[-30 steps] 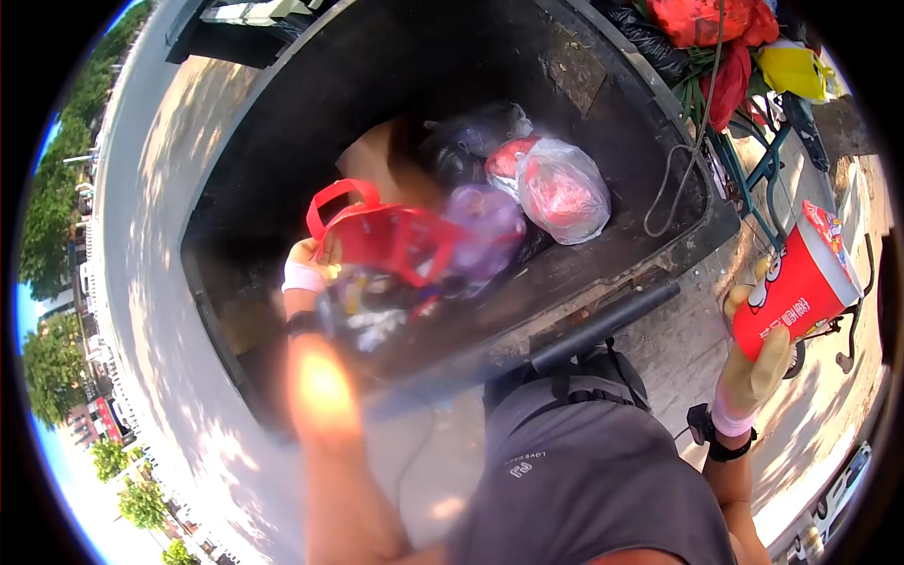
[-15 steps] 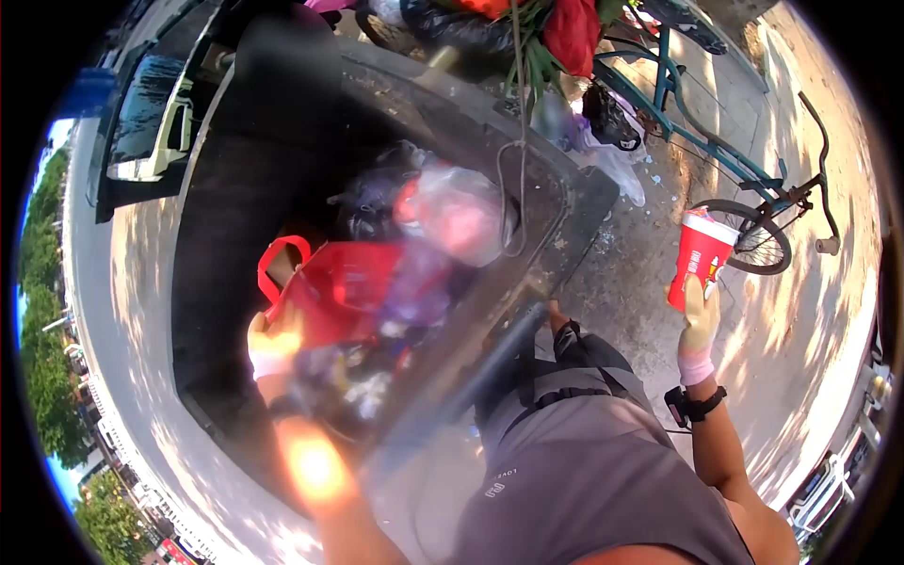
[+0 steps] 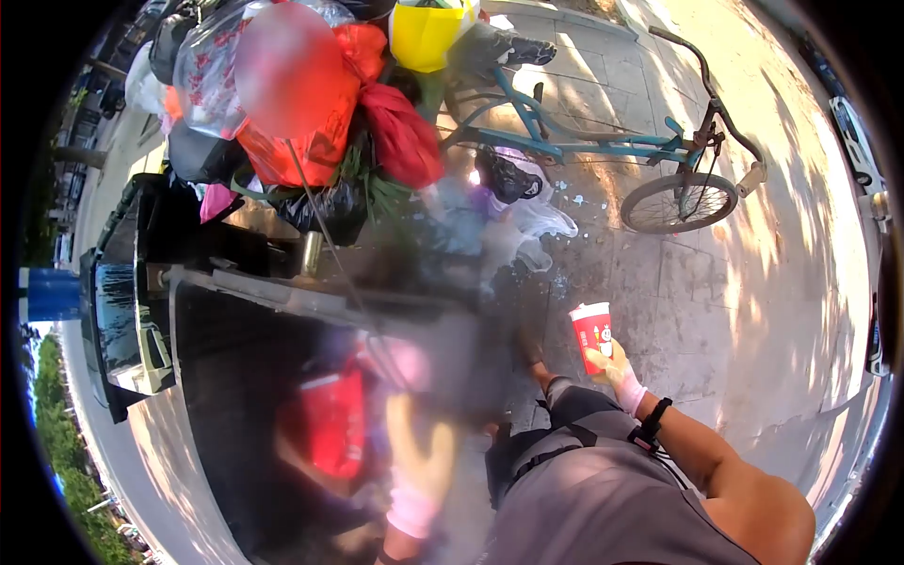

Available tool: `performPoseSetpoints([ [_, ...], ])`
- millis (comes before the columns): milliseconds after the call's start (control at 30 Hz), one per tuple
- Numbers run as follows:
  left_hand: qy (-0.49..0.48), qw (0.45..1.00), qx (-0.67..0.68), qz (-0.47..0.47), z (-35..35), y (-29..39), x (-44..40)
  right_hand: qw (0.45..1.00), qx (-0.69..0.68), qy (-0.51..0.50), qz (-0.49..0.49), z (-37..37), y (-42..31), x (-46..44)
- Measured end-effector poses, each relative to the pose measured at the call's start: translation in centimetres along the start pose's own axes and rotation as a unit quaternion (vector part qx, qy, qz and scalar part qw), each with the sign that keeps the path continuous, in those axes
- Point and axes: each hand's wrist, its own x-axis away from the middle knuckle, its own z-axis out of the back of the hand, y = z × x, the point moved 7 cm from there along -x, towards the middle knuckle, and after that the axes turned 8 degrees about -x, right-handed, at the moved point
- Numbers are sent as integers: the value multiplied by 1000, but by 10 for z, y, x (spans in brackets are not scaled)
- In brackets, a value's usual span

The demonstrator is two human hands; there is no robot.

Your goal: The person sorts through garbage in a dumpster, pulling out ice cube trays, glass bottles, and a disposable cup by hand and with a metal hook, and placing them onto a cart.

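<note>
My right hand (image 3: 617,372), in a pale glove with a pink cuff, grips a red paper cup (image 3: 591,337) with a white rim, held nearly upright over the pavement. Over the near side of a dark open bin (image 3: 235,377) is my left hand (image 3: 419,457), gloved the same way. Its thumb and fingers look spread, with nothing visible between them, though a smear blurs that area. Just left of it, inside the bin, lies a red bag (image 3: 334,424). A pinkish bag (image 3: 403,363) shows blurrily beyond the fingers.
Bulging bags, including an orange bag (image 3: 311,141), a dark red bag (image 3: 405,137) and a yellow bag (image 3: 428,38), are piled beyond the bin. A blue-green bicycle (image 3: 603,144) stands at right. White plastic litter (image 3: 546,217) lies on the pavement. A cord crosses above the bin.
The view has swung, bringing the bag pile into sight. My left hand has come off the red bag and opened. My right hand still holds the cup, now lower and nearer my body.
</note>
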Motion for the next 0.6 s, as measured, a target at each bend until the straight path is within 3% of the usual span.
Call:
performPoseSetpoints([
  [167,4,991,68,113,-16,-9,-4,992,-98,76,15,49,5,-34],
  [200,-10,994,11,108,-13,-6,-3,989,-100,108,3,60,8,-41],
  [267,55,991,-122,-25,-2,37,-13,980,-105,169,-20,76,10,-56],
  [300,68,986,-148,-40,-1,46,-17,978,-102,182,-19,81,7,-63],
  [400,91,986,-130,-41,-1,30,-12,977,-104,185,-35,97,23,-100],
  [600,86,972,-219,-22,1,64,-24,989,-86,107,-59,76,19,-133],
])
